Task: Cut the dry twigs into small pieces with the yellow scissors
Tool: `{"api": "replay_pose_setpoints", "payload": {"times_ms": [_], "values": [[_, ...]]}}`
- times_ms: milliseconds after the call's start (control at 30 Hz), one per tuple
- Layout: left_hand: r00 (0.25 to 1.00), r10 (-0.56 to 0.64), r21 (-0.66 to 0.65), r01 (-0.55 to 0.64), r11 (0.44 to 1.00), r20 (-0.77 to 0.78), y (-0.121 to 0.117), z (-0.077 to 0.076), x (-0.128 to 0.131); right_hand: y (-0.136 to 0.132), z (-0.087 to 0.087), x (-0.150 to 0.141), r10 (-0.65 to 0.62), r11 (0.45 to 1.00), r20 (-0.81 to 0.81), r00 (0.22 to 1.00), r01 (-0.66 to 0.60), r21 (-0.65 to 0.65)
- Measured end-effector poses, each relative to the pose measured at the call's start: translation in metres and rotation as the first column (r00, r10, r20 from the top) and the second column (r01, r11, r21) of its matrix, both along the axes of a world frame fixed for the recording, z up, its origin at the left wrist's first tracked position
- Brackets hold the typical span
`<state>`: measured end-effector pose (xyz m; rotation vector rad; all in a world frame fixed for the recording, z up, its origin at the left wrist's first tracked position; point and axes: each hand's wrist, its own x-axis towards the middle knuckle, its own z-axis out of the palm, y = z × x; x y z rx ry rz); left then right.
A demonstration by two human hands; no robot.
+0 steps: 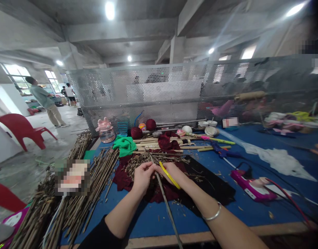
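Observation:
A long, thin dry plant stem (165, 199) slants from the table's front edge up between my hands. My left hand (142, 177) is closed in a pinch on its upper part. Right beside it, my right hand (171, 169) is closed too, its fingertips meeting the stem. A curved yellow strip (169, 177), perhaps a tool's handle, runs along the right hand; its other end is hidden. Beneath both hands, broken dry plant bits (134, 162) lie heaped on a dark red cloth (122, 174).
Bundled dry stems (95, 186) lie to the left. Behind are a green cloth (124, 145), red yarn balls (150, 124) and a water bottle (106, 131). At right sit a blue glue gun (221, 151) and a purple power strip (252, 188) with cables. A perforated metal screen (169, 86) stands behind.

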<state>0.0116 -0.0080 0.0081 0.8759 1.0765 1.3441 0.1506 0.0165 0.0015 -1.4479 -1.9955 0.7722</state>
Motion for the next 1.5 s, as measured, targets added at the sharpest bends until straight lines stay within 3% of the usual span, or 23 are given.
{"api": "replay_pose_setpoints", "payload": {"times_ms": [300, 733, 1033, 1167, 1300, 1500], "values": [[0.996, -0.076, 0.012, 0.075, 0.997, 0.056, 0.001, -0.002, 0.0, -0.004, 0.012, 0.005, 0.013, 1.0, 0.102, 0.995, -0.01, -0.028], [0.988, -0.155, 0.084, 0.156, 0.984, -0.02, 0.003, -0.012, -0.001, -0.001, 0.009, 0.008, 0.007, 1.0, 0.21, 0.978, -0.004, -0.013], [0.994, -0.103, 0.009, 0.103, 0.995, -0.022, 0.005, -0.013, -0.002, -0.001, 0.01, 0.001, -0.064, 0.995, 0.281, 0.958, 0.082, -0.052], [0.996, -0.089, -0.032, 0.089, 0.996, 0.016, 0.007, -0.011, -0.003, 0.001, 0.009, 0.002, -0.02, 0.996, 0.27, 0.963, 0.041, -0.074], [0.996, -0.08, -0.044, 0.081, 0.996, 0.04, 0.008, -0.01, -0.003, 0.001, 0.009, 0.006, -0.07, 0.997, 0.366, 0.928, 0.081, -0.014], [0.993, -0.107, -0.027, 0.108, 0.994, 0.047, 0.007, -0.009, -0.003, 0.0, 0.007, 0.004, -0.052, 0.998, 0.353, 0.934, 0.065, -0.026]]}}
